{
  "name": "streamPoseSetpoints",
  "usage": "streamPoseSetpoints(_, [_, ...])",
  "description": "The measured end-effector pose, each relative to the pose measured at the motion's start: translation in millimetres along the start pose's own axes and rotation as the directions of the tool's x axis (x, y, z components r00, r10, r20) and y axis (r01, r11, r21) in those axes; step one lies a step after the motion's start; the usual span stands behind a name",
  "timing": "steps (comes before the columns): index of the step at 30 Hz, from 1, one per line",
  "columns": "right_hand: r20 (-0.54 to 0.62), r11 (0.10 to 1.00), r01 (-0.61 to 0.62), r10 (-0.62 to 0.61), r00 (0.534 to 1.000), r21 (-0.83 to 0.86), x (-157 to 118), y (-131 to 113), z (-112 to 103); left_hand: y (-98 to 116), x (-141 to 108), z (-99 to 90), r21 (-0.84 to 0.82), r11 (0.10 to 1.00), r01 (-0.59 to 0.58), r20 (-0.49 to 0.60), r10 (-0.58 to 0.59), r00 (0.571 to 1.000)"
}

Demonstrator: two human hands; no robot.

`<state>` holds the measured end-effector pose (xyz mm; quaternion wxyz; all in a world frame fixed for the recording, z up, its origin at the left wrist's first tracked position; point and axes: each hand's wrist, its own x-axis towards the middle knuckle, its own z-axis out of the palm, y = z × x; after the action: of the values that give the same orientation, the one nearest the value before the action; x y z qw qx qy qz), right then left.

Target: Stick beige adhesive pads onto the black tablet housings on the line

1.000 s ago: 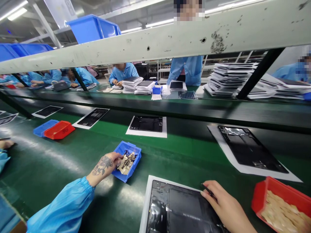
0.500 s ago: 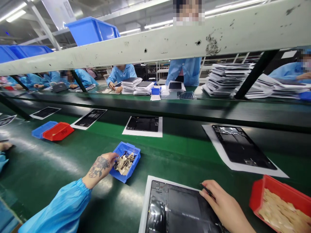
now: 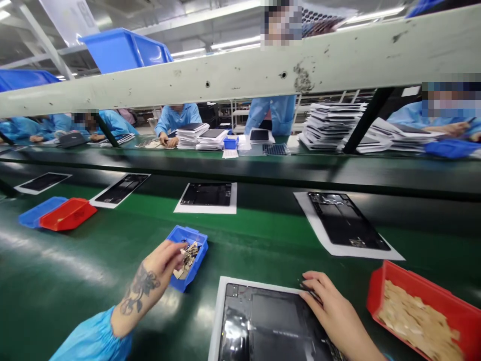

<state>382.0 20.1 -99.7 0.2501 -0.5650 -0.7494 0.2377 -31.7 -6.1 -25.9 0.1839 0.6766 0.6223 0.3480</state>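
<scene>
My left hand (image 3: 161, 265) is over a small blue bin (image 3: 197, 263) holding thin tan and dark pieces (image 3: 190, 256). Its thumb and fingers are pinched together at the near side, and whatever lies between the fingertips is too small to make out. My right hand (image 3: 330, 306) rests at the upper right edge of an opened tablet (image 3: 278, 313) with its dark inside facing up. In those fingers is a thin black tool, apparently tweezers (image 3: 308, 287), mostly covered by the hand. A white sheet (image 3: 217, 321) lies under the tablet.
A red bin (image 3: 376, 296) with tan pieces stands at the right. More opened tablets (image 3: 347, 220) on white sheets line the green bench (image 3: 124, 255). A red bin (image 3: 67, 214) sits at the left. A pale beam (image 3: 169, 80) crosses above; co-workers in blue sit beyond.
My left hand has lifted slightly off the pieces in the blue bin, its fingers now pinched higher. My right hand stays by the tablet's edge. The view has swung a little to the right.
</scene>
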Motion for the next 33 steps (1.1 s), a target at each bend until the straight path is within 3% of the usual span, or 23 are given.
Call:
streamPoseSetpoints(2, [-0.091,0.994,0.04,-0.031,0.995,0.098,-5,-23,-9,31,-1,21.2,-0.282,0.959,0.024,0.057,-0.008,0.998])
streamPoseSetpoints(3, [-0.097,0.982,0.079,-0.062,0.993,0.174,-9,-36,-14,49,-1,34.0,-0.401,0.915,0.045,0.14,0.013,0.99])
streamPoseSetpoints(6, [0.039,0.916,0.067,-0.09,0.995,0.394,-22,-72,-28,107,-2,75.5,-0.711,0.651,0.266,0.362,0.015,0.932])
streamPoseSetpoints(8, [0.087,0.874,0.049,-0.104,0.991,0.483,-31,-85,-37,139,-2,101.3,-0.743,0.532,0.405,0.524,0.088,0.847])
streamPoseSetpoints(11, [0.066,0.838,0.025,-0.073,0.995,0.545,-41,-85,-52,167,0,132.6,-0.757,0.394,0.522,0.619,0.175,0.766])
streamPoseSetpoints(14, [0.068,0.814,-0.031,-0.011,0.998,0.58,-50,-71,-69,180,4,154.5,-0.758,0.322,0.567,0.642,0.215,0.736])
streamPoseSetpoints(18, [0.042,0.829,-0.026,0.003,0.999,0.558,-65,-54,-82,192,9,171.0,-0.7,0.365,0.613,0.704,0.209,0.679])
streamPoseSetpoints(22, [-0.09,0.885,0.06,-0.02,0.996,0.461,-77,-41,-84,203,11,182.0,-0.678,0.333,0.655,0.733,0.243,0.635])
streamPoseSetpoints(25, [-0.156,0.877,0.088,-0.015,0.988,0.473,-80,-33,-84,208,9,192.9,-0.666,0.325,0.672,0.746,0.261,0.613])
streamPoseSetpoints(29, [-0.188,0.858,0.088,0.01,0.982,0.507,-81,-26,-88,214,6,206.1,-0.646,0.34,0.683,0.763,0.27,0.587])
streamPoseSetpoints(33, [-0.169,0.864,0.01,0.087,0.982,0.504,-84,-21,-93,223,7,214.2,-0.619,0.308,0.722,0.785,0.266,0.559])
